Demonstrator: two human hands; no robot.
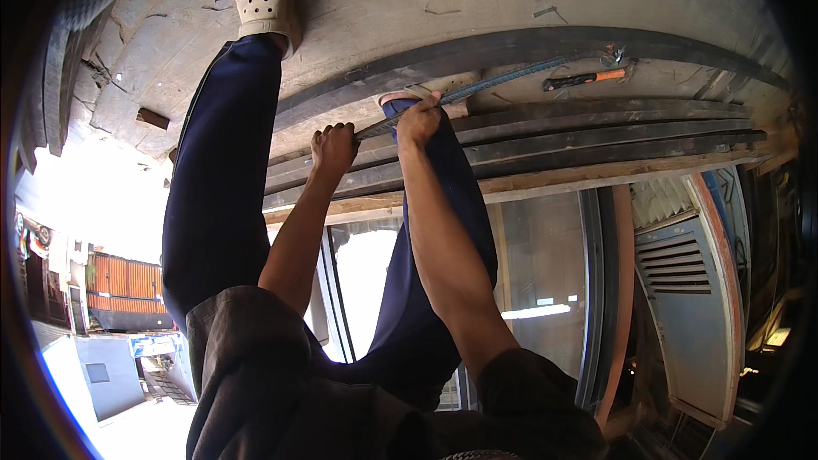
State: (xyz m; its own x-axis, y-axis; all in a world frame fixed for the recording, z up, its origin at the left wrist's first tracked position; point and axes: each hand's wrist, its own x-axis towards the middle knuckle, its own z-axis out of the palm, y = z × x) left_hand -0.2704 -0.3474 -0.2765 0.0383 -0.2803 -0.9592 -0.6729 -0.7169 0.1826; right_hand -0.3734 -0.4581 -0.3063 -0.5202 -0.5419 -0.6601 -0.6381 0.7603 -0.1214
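Observation:
A long ribbed steel bar (pixel 511 75) runs slantwise from between my hands up toward the right, above the floor. My left hand (pixel 334 148) is closed round its lower left part, the fingers curled over the top. Farther along, my right hand (pixel 419 123) grips the same bar, its thumb lying along it. The bar passes over my right shoe, which is partly hidden behind it. Just beyond the bar's right part lies a hammer (pixel 584 78) with a black and orange handle, its head hard to make out.
A dark curved-looking beam (pixel 528 41) lies beyond my hands. Several dark metal lengths (pixel 579 134) and a wooden board (pixel 588 172) lie on the near side. Wire scraps and a small brown block (pixel 152 118) are on the concrete floor (pixel 383 0). A louvred grey panel (pixel 682 281) stands at right.

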